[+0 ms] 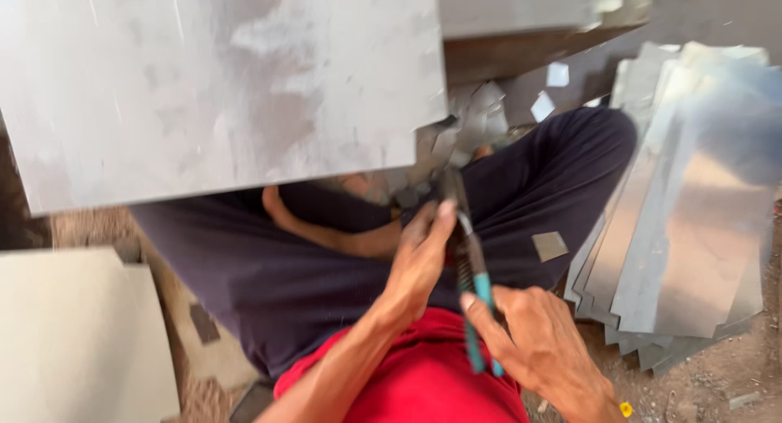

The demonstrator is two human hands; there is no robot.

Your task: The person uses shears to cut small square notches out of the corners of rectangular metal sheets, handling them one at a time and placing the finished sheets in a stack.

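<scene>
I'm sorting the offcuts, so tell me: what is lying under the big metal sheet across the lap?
Under the big metal sheet show dark trousers, a bare foot and small metal scraps at its right corner. Whatever lies further beneath is covered. The left hand and right hand hold snips.

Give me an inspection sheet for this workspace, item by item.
Surface: bare dirt ground; the person sits cross-legged on it.
Job's things: tin snips with teal handles; large metal sheet resting over the lap.
Clutter: small metal offcuts on the trousers and ground; stack of cut metal strips on one side; pale board on the other.
Hands: left hand on the snips near the pivot; right hand gripping the handles.
Cables: nothing seen.
Surroundings: more sheet metal at the top; the picture is blurred.
</scene>
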